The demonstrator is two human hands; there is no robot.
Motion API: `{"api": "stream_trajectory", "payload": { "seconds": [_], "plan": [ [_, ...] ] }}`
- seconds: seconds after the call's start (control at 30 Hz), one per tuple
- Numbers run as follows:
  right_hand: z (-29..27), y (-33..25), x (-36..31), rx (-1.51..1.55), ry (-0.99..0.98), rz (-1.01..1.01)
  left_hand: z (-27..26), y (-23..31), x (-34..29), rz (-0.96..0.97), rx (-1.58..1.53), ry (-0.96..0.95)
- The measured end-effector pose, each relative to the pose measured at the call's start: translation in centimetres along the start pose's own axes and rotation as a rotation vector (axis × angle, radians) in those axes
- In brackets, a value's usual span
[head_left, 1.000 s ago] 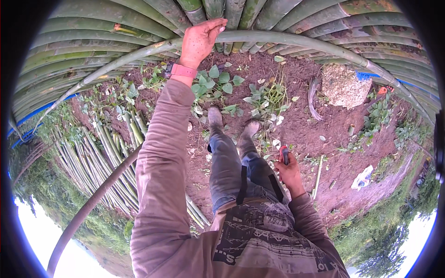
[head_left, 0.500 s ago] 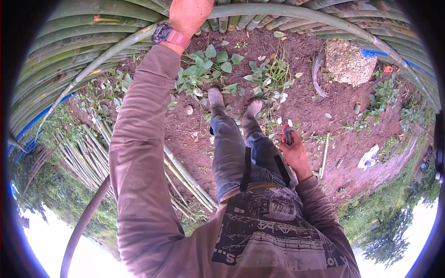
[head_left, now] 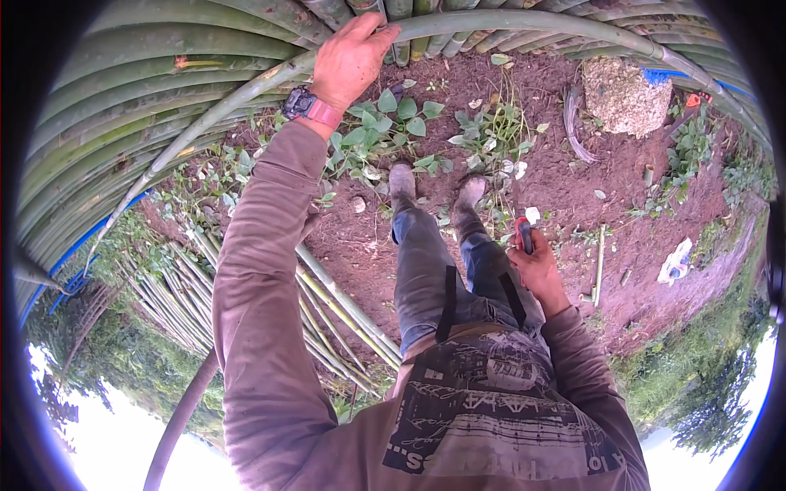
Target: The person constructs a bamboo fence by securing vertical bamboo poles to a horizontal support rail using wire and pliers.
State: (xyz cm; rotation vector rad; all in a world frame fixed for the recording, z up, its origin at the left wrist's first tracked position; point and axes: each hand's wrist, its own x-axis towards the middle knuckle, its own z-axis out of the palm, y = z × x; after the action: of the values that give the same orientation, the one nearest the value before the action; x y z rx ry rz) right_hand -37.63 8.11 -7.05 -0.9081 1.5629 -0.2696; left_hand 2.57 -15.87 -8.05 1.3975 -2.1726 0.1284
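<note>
Hands, two: left hand [head_left: 352,61], fingers bent at the cross pole [head_left: 491,20], grip cannot be told; right hand [head_left: 538,266], closed round the red-and-black handle of one tool [head_left: 524,235]. Cross pole: one, arching across the far side. Green poles [head_left: 221,78]: many, uncounted, far. Cut poles [head_left: 344,298]: several, on the ground, left. Wristwatch [head_left: 311,106]: one. Boots [head_left: 402,182]: two. Pale stone [head_left: 626,96]: one, far right. Tool position: in the right hand, right of and nearer than the left, well apart from it.
</note>
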Motion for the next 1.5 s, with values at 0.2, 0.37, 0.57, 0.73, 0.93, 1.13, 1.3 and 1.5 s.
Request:
{"api": "stream_trajectory", "payload": {
  "seconds": [0.2,0.37,0.57,0.73,0.93,1.13,1.3,1.5],
  "plan": [
    [4.3,-2.1,-0.9,0.137,0.075,0.004,-0.1,0.2,-0.1,-0.346,-0.478,-0.157],
    [8.8,-1.7,-1.6,0.262,0.114,0.017,0.3,0.5,0.9,-1.002,-1.461,-0.084],
    [12.0,-1.3,-2.4,0.282,0.182,-0.082,2.5,-0.2,1.7,-1.225,-1.389,-0.107],
    [12.4,-0.7,-3.4,0.373,0.238,0.014,3.1,-1.0,2.0,-1.252,-1.365,-0.093],
    [12.4,1.7,-3.6,0.398,0.331,0.041,2.6,0.2,2.1,-1.226,-1.363,-0.103],
    [11.5,-0.2,-4.5,0.542,0.339,0.101,1.9,1.0,3.0,-1.251,-1.383,-0.093],
    [11.6,-1.1,-4.6,0.542,0.360,0.099,0.6,0.4,3.4,-1.234,-1.402,-0.117],
    [12.1,-0.1,-3.9,0.511,0.359,0.086,-0.4,-0.4,4.4,-1.254,-1.388,-0.173]
  ]
}}
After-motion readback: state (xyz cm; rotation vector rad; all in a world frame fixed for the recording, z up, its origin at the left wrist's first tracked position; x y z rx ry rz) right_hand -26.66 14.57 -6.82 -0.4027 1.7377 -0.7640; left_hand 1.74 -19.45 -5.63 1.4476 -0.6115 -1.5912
